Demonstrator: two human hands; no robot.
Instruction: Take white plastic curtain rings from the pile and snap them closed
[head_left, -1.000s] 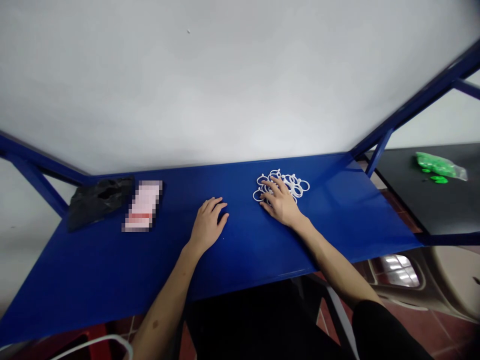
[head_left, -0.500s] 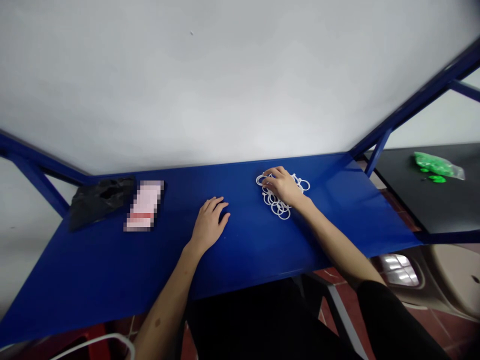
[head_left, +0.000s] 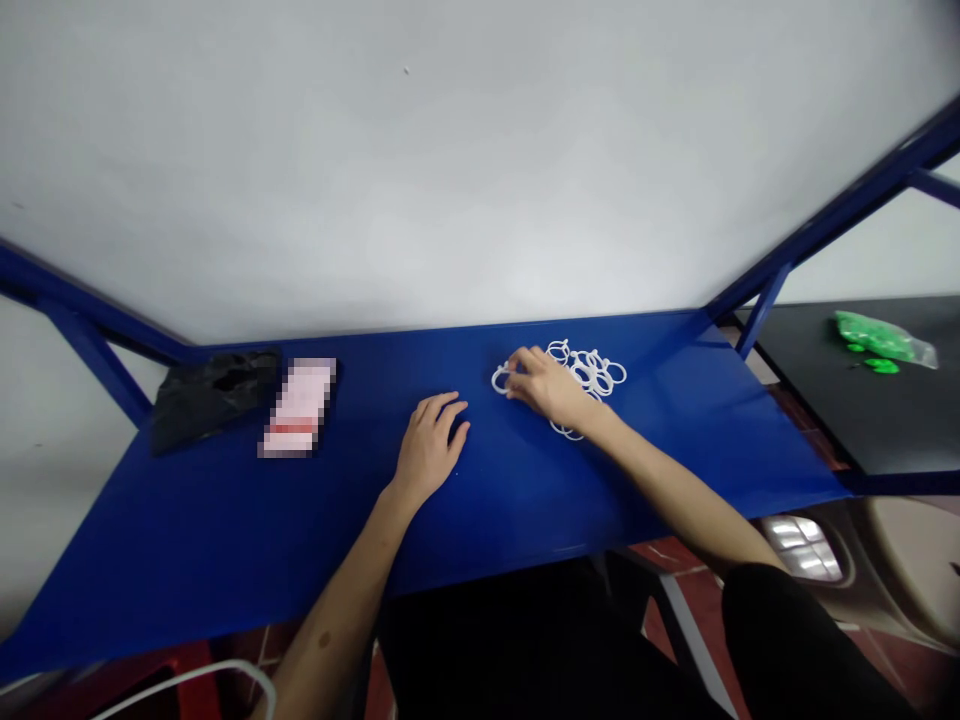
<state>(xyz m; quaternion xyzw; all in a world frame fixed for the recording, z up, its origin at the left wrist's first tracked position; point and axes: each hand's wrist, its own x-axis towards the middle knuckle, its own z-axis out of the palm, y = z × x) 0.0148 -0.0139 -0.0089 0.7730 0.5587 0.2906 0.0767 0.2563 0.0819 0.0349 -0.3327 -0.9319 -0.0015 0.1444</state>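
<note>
My right hand (head_left: 547,385) has its thumb and fingers pinched on a white ring (head_left: 498,379), which sticks out to the left of the fingertips. Behind and to the right of that hand lies a loose pile of white rings (head_left: 600,375), several of them with small knobs on the rim; the hand and wrist cover part of the pile. My left hand (head_left: 431,445) rests flat on the blue tabletop (head_left: 480,510), left of the rings. Its fingers are spread a little and it holds nothing.
On the left of the table lie a black plastic bag (head_left: 199,405) and a blurred pink-and-white item (head_left: 301,405). Blue frame bars rise at both ends, against a pale wall (head_left: 480,180). A darker table (head_left: 847,400) at right bears a clear bag of green pieces (head_left: 881,337).
My right hand has moved left from over the pile and now draws one white ring away from the others. My left hand stays in place on the table.
</note>
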